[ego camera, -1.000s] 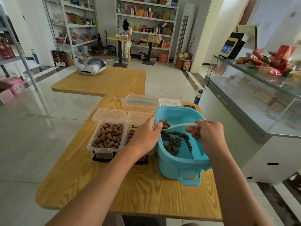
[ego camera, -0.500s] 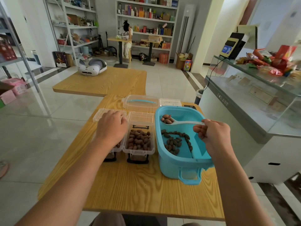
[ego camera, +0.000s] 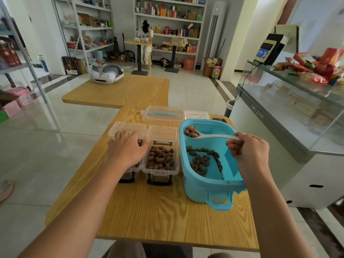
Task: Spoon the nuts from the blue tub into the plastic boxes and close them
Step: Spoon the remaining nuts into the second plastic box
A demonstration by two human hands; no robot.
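Over the tub, the right hand pinches a loaded spoon; the left hand, fingers curled, covers the left box, grip unclear.
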